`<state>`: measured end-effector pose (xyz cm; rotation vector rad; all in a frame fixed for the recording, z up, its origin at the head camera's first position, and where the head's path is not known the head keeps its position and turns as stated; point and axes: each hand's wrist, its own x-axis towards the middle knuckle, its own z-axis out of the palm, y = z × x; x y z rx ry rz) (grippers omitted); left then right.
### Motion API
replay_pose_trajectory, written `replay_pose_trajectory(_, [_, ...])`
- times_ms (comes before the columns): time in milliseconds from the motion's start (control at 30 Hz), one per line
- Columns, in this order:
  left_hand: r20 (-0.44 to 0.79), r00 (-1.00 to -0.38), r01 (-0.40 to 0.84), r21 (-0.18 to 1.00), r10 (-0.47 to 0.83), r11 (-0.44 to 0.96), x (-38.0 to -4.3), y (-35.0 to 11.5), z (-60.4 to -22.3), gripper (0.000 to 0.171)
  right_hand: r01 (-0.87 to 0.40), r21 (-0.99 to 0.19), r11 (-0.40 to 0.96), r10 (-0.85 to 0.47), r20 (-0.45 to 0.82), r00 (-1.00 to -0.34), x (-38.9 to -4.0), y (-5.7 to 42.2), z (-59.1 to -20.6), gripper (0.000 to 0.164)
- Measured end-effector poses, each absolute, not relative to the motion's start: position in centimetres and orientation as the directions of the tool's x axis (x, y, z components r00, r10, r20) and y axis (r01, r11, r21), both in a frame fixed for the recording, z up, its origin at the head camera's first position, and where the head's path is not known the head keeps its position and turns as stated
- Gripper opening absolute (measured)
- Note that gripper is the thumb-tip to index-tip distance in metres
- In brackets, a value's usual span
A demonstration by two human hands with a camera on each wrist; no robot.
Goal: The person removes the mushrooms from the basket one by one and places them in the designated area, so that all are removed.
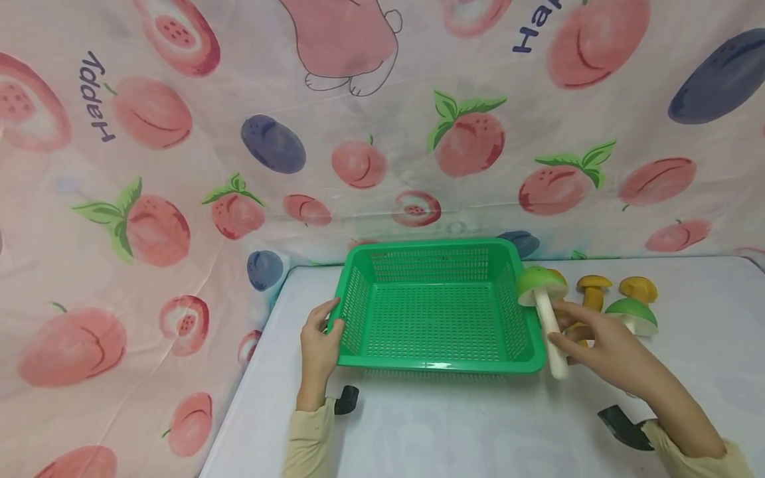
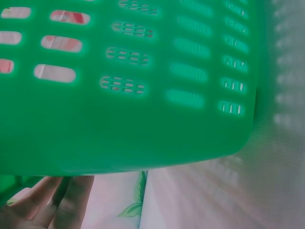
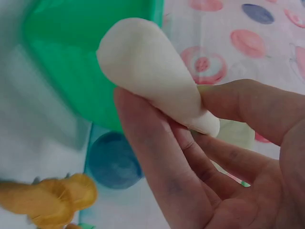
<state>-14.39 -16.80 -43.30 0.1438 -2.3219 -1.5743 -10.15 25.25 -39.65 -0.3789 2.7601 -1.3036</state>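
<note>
A green plastic basket [image 1: 442, 366] with slotted walls stands on the white table. My left hand [image 1: 319, 342] grips its left rim, thumb on top; in the left wrist view the fingers [image 2: 76, 200] show past the rim. My right hand [image 1: 618, 348] pinches the white stem of a green-capped toy mushroom [image 1: 552, 332] between thumb and fingers. The mushroom is tilted, cap away from me, overlapping the basket's right rim in the head view. Up close in the right wrist view, the stem's thick end [image 3: 136, 52] faces the camera and the cap is mostly hidden.
Behind my right hand lie several yellow-brown toy mushrooms [image 1: 594, 290] and another green-capped mushroom [image 1: 635, 316]. A fruit-printed cloth [image 1: 358, 162] hangs along the back and left of the table. Black wrist mounts [image 1: 624, 427] stick out from both sleeves.
</note>
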Motion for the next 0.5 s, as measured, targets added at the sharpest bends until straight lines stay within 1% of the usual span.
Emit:
replay_pose_trajectory(100, [0.219,-0.941,0.109,0.918,-0.259,0.382,-13.7,-16.3,-42.0,0.041,-0.192,-0.752,0.630,-0.245,0.042,-0.969,-9.9,25.9,-40.2,0.056])
replay_pose_trajectory(267, [0.226,-0.940,0.118,0.918,-0.255,0.378,-13.7,-16.3,-41.9,0.040,-0.128,-0.762,0.635,-0.220,-0.020,-0.975,-9.5,26.5,-40.9,0.055])
replay_pose_trajectory(500, [0.224,-0.942,0.114,0.915,-0.252,0.386,-13.6,-16.2,-41.8,0.041,-0.095,-0.770,0.631,-0.199,-0.043,-0.979,-9.2,27.3,-42.0,0.059])
